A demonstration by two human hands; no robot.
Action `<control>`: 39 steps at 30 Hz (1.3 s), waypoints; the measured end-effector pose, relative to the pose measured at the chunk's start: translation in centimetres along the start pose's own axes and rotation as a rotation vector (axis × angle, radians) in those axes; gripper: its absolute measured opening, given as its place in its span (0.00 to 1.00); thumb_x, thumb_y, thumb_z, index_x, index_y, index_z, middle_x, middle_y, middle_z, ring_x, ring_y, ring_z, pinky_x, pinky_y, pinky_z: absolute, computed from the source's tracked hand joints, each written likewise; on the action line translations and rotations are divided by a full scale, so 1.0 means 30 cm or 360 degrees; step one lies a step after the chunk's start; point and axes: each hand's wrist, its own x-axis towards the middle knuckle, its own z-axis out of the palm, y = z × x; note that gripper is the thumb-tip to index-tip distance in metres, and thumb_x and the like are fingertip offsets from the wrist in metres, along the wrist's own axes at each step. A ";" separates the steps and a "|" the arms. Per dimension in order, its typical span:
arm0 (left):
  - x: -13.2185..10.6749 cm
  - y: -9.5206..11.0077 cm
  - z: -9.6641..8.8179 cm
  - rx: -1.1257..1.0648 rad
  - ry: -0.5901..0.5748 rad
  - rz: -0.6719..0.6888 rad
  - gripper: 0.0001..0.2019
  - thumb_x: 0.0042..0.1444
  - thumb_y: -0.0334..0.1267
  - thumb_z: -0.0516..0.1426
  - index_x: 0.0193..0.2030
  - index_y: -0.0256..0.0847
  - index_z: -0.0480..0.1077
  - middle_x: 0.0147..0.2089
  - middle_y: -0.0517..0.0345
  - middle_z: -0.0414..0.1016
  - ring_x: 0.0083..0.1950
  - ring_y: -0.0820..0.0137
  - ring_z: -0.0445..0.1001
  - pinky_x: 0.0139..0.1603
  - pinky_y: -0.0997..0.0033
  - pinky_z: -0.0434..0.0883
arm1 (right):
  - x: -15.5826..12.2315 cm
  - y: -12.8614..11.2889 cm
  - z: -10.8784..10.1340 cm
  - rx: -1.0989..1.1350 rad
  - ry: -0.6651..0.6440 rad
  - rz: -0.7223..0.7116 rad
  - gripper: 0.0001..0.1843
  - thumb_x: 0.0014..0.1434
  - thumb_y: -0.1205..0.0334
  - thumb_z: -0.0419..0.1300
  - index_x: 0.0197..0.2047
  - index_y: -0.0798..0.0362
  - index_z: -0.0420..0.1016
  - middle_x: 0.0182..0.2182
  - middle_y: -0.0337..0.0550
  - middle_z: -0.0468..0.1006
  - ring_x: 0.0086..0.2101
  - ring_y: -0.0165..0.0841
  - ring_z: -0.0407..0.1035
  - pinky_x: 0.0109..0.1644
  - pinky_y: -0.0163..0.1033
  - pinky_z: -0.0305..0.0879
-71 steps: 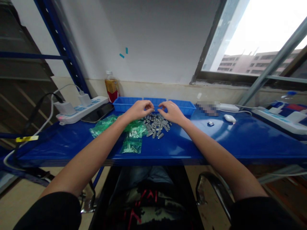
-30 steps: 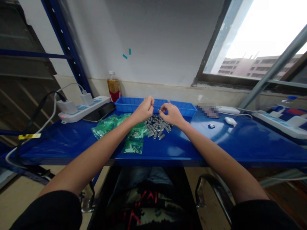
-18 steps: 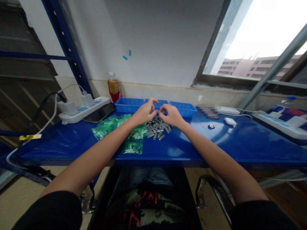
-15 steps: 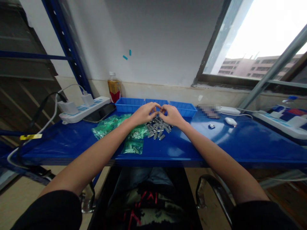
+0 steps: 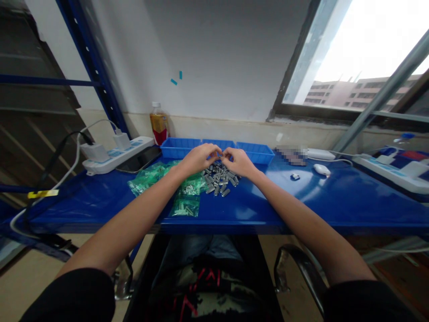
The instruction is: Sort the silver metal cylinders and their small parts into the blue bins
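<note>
My left hand [image 5: 203,157] and my right hand [image 5: 238,161] meet fingertip to fingertip above a heap of small silvery metal parts [image 5: 220,182] on the blue table. The fingers of both hands are closed in a pinch. Whatever sits between them is too small and too covered to name. Under and beside my left forearm lie green-tinted plastic bags [image 5: 147,176] with small pieces inside. One smaller green bag [image 5: 185,207] lies nearer the table's front edge.
Blue plastic bins [image 5: 256,154] stand in a row behind my hands. A drink bottle [image 5: 159,124], a black phone [image 5: 140,159] and a white power strip [image 5: 117,156] are at the left. To the right lie a small white-grey piece [image 5: 295,176] and a white rounded object [image 5: 321,170].
The fingers of my left hand have curled in closer to the right fingertips. Both hands stay over the heap, and the things on the table look unmoved.
</note>
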 end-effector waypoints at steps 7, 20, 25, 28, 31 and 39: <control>0.007 0.009 0.003 0.0021 0.0012 -0.0002 0.05 0.56 0.35 0.57 0.39 0.38 0.71 0.37 0.54 0.75 0.39 0.68 0.72 0.41 0.69 0.66 | -0.002 -0.008 0.011 0.0129 0.0024 0.0074 0.09 0.51 0.68 0.54 0.32 0.57 0.75 0.25 0.40 0.76 0.25 0.29 0.66 0.31 0.33 0.59; 0.007 0.019 0.005 -0.0022 0.0033 -0.0045 0.06 0.54 0.31 0.56 0.38 0.39 0.73 0.38 0.54 0.77 0.40 0.67 0.73 0.43 0.69 0.67 | 0.005 -0.020 -0.014 0.0420 -0.0238 0.0124 0.15 0.55 0.58 0.56 0.38 0.59 0.77 0.22 0.38 0.72 0.23 0.25 0.60 0.28 0.32 0.56; 0.012 0.044 -0.002 -0.0340 0.0318 -0.0315 0.06 0.56 0.38 0.56 0.36 0.38 0.71 0.33 0.55 0.75 0.33 0.71 0.72 0.37 0.71 0.68 | 0.005 -0.019 -0.012 0.0381 -0.0022 0.0044 0.15 0.54 0.60 0.58 0.43 0.58 0.71 0.23 0.37 0.72 0.24 0.27 0.63 0.31 0.34 0.60; 0.016 0.054 0.004 -0.0624 0.0399 -0.0419 0.10 0.55 0.42 0.56 0.36 0.37 0.70 0.33 0.55 0.74 0.33 0.72 0.71 0.36 0.73 0.68 | 0.003 -0.012 -0.003 0.0241 0.0135 -0.0073 0.13 0.54 0.60 0.58 0.43 0.55 0.68 0.23 0.36 0.71 0.25 0.28 0.65 0.34 0.35 0.60; 0.020 0.057 0.015 -0.0839 0.0389 -0.0440 0.12 0.54 0.44 0.57 0.35 0.36 0.68 0.32 0.56 0.73 0.33 0.73 0.71 0.36 0.73 0.68 | 0.001 -0.008 0.001 0.0137 0.0241 -0.0132 0.08 0.56 0.61 0.57 0.39 0.54 0.68 0.24 0.37 0.71 0.27 0.30 0.66 0.35 0.36 0.60; 0.014 0.057 0.015 -0.0694 0.0263 -0.0456 0.11 0.56 0.44 0.55 0.34 0.36 0.67 0.32 0.57 0.73 0.32 0.73 0.70 0.35 0.74 0.67 | -0.005 -0.018 -0.009 0.0100 0.0261 -0.0183 0.09 0.56 0.63 0.54 0.41 0.54 0.67 0.26 0.38 0.71 0.28 0.30 0.65 0.36 0.35 0.60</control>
